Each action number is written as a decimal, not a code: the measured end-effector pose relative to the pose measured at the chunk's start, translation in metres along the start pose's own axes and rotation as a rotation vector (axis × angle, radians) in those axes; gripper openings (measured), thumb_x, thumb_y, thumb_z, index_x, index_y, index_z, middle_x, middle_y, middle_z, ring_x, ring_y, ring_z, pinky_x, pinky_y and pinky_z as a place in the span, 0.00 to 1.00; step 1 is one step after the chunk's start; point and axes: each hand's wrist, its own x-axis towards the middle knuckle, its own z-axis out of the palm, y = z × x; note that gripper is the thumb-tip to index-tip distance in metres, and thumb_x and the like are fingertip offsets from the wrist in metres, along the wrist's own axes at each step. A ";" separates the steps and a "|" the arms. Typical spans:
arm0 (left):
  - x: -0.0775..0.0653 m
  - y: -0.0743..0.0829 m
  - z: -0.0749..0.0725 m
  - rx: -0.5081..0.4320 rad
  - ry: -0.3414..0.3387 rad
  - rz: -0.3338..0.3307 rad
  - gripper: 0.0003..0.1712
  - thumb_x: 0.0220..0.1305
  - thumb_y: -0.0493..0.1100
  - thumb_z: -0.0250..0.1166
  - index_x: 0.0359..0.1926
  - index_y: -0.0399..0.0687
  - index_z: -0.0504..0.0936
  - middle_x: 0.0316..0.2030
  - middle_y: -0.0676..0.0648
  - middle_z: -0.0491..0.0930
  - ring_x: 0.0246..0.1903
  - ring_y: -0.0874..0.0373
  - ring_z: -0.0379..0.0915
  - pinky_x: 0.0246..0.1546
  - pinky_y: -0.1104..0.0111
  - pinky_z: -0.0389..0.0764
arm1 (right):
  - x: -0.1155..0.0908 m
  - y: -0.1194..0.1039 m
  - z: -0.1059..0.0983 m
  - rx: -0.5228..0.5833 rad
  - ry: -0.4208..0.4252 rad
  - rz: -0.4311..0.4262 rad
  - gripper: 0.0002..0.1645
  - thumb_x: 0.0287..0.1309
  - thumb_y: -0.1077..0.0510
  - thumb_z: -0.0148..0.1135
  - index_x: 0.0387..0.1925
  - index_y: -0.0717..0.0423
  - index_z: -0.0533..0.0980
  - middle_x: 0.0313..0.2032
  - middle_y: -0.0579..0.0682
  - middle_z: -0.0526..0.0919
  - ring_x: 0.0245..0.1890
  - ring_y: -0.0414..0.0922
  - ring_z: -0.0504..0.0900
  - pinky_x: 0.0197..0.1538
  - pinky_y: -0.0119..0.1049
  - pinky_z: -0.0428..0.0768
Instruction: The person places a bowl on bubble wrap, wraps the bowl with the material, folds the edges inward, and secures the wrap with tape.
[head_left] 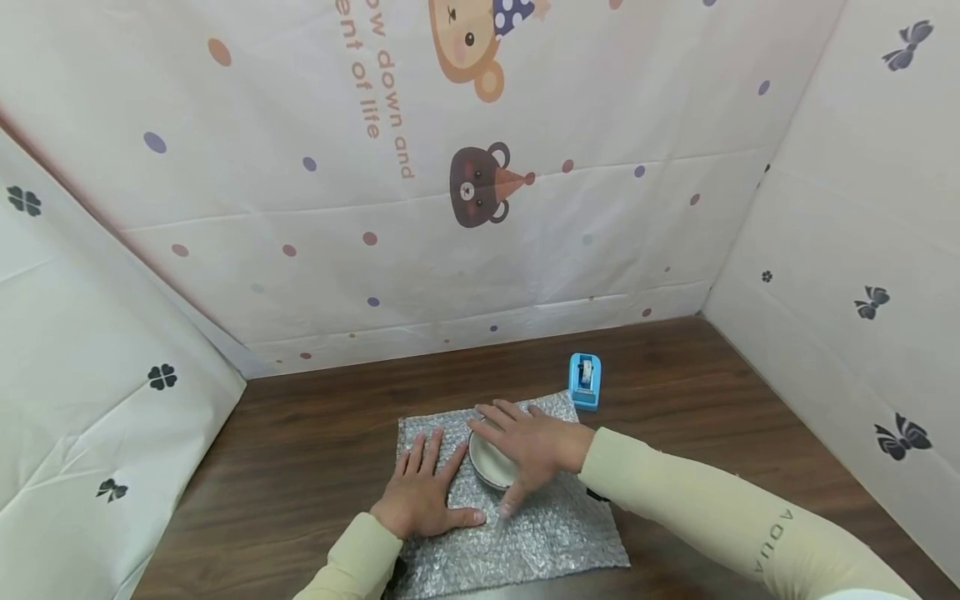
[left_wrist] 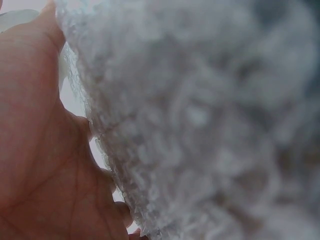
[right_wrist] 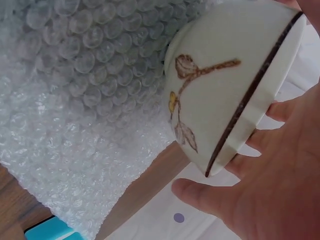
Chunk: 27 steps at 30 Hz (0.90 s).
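Note:
A white bowl (right_wrist: 220, 65) with a dark rim band and a brown twig pattern stands upright on a sheet of bubble wrap (head_left: 540, 542). My right hand (head_left: 532, 446) lies over the bowl's top, its fingers stretched out across the rim and its thumb toward the near side. The right wrist view shows these fingers extended at the rim, not wrapped round the bowl. Just left of the bowl, my left hand (head_left: 423, 496) rests spread on the bubble wrap. The left wrist view has its palm facing the bubble wrap (left_wrist: 200, 115), which is blurred up close.
A blue tape dispenser (head_left: 585, 381) stands at the far right corner of the bubble wrap. Below is a dark wooden table (head_left: 315, 450). White printed sheets (head_left: 420, 275) hang at the back and both sides.

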 end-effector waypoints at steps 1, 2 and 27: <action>0.000 0.000 0.000 0.001 0.000 0.000 0.62 0.57 0.83 0.60 0.84 0.60 0.53 0.84 0.37 0.41 0.83 0.34 0.35 0.79 0.37 0.51 | 0.000 0.000 0.001 -0.001 0.006 -0.006 0.78 0.40 0.19 0.74 0.85 0.41 0.46 0.85 0.49 0.44 0.85 0.56 0.45 0.77 0.70 0.59; 0.001 -0.001 0.001 0.003 0.000 0.000 0.62 0.57 0.83 0.61 0.84 0.60 0.54 0.84 0.37 0.41 0.83 0.34 0.35 0.79 0.37 0.51 | -0.001 0.001 0.001 -0.001 0.010 -0.011 0.78 0.41 0.19 0.74 0.85 0.42 0.46 0.85 0.49 0.44 0.85 0.56 0.45 0.77 0.70 0.58; 0.003 -0.001 0.002 0.003 -0.011 -0.005 0.62 0.57 0.83 0.60 0.84 0.61 0.53 0.84 0.37 0.40 0.83 0.34 0.35 0.79 0.38 0.50 | -0.026 0.009 0.005 0.007 0.106 -0.052 0.79 0.41 0.19 0.73 0.85 0.37 0.43 0.86 0.47 0.42 0.86 0.55 0.41 0.78 0.70 0.54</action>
